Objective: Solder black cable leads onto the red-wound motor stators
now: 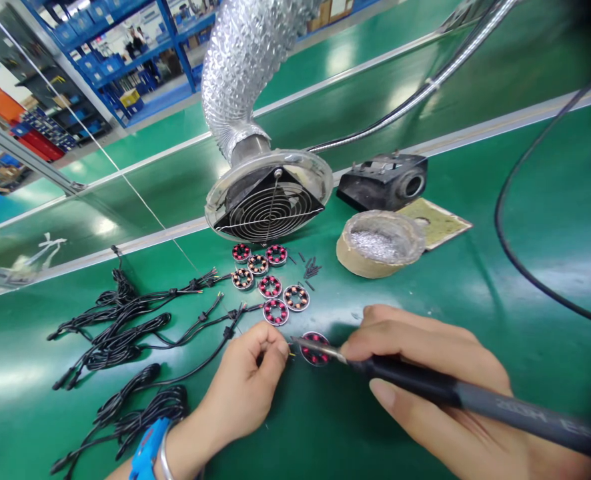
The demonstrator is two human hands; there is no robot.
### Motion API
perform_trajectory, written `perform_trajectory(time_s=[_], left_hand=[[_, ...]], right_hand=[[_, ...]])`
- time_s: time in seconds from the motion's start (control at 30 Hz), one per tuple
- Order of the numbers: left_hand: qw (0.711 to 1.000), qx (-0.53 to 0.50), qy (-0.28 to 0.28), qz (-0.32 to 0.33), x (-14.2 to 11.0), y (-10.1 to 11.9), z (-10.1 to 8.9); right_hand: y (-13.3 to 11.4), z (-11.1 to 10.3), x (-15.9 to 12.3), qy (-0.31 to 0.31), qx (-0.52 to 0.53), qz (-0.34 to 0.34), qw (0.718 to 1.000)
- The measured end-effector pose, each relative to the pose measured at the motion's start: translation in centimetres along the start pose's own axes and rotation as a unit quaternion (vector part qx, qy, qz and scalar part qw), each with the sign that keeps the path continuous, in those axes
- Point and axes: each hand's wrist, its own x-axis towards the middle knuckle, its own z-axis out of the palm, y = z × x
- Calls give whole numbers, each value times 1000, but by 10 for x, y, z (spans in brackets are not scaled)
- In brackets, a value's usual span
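1. The small, round, silvery-rimmed ring with red-and-black segments [316, 359] lies on the glossy green tabletop [475, 287], at three o'clock from the fingertips of the left hand [250, 367].
2. That hand pinches thumb to forefinger; a thin yellow wire end [291, 354] pokes out. Anything else inside the pinch is hidden.
3. The right hand [445, 353] grasps a slim black-and-grey pen-shaped tool [410, 380], its metal tip crossing above the ring towards ten o'clock; contact is unclear.
4. The ring looks light and stiff, its segments probably delicate: best held by the rim. The wire seems soft and easily bent.

The soldering iron [458, 393] seems to read "203H", rest blurred.
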Motion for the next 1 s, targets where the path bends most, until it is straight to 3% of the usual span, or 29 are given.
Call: perform_trajectory(time_s=[0.43, 0.63, 0.83, 1.0], left_hand=[[1000, -16, -13, 4, -1, 0, -2], [998, -32, -59, 18, -4, -3, -5], [994, 45, -85, 55, -9, 7, -8], [989, 123, -47, 61, -10, 14, -11]], right_hand=[[6, 2, -1, 23, -16, -24, 999], [19, 23, 5, 16, -55, -46, 997], [22, 35, 14, -8, -55, -114, 992], [21, 34, 11, -8, -73, -94, 993]])
